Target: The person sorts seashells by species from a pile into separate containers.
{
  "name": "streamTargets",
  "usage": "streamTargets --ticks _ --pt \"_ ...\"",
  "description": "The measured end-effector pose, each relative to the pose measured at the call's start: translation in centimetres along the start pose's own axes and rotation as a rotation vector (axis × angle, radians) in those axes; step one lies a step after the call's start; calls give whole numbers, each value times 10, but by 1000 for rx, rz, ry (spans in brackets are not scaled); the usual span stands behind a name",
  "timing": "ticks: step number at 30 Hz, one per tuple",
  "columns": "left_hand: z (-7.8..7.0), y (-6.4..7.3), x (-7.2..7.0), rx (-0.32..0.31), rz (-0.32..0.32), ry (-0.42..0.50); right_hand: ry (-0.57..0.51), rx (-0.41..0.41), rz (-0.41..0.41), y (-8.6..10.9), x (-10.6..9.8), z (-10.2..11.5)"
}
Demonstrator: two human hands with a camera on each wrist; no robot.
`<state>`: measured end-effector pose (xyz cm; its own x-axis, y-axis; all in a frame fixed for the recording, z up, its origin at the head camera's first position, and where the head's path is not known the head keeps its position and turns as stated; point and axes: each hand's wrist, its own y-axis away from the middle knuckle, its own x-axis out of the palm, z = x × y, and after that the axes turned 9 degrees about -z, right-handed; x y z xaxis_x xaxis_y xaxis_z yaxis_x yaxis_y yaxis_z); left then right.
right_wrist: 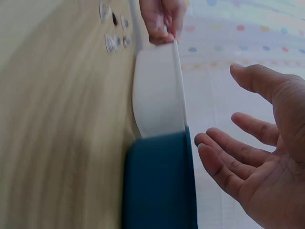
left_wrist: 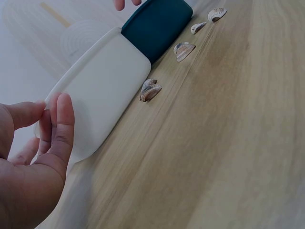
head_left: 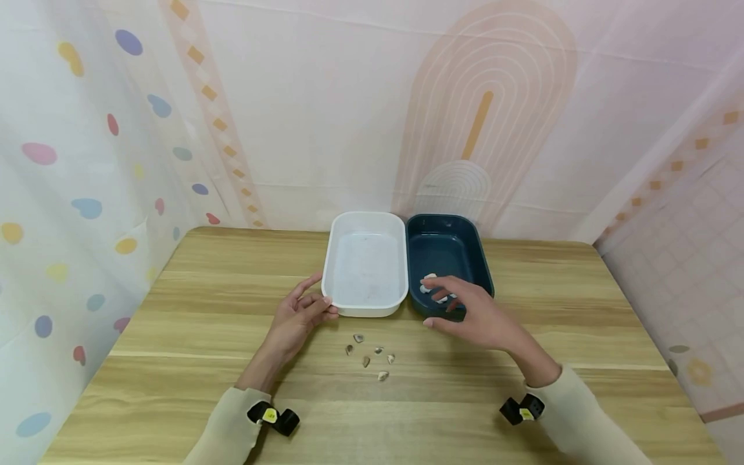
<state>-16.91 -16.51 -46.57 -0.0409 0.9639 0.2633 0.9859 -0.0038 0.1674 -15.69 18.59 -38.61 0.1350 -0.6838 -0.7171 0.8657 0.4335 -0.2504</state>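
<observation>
At the near left corner of a white rectangular container (head_left: 365,258), my left hand (head_left: 292,324) holds the rim between thumb and fingers. Touching its right side is a dark blue container (head_left: 444,248) of similar shape. Over the near part of the blue one hovers my right hand (head_left: 478,318), fingers spread and slightly bent, with nothing between them. A few pale seashells (head_left: 430,277) lie inside the blue container, partly hidden by that hand. No shells show inside the white container. Several small seashells (head_left: 365,361) are scattered on the table in front of the containers.
Both containers stand toward the back edge of the wood-grain table (head_left: 232,271). A patterned curtain (head_left: 314,116) hangs right behind them and along both sides. Each sleeve carries a small black wrist device (head_left: 273,416).
</observation>
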Motion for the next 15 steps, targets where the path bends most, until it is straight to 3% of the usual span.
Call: streamTargets --ticks 15 --pt "-1 -1 0 -6 3 16 -128 45 141 14 42 8"
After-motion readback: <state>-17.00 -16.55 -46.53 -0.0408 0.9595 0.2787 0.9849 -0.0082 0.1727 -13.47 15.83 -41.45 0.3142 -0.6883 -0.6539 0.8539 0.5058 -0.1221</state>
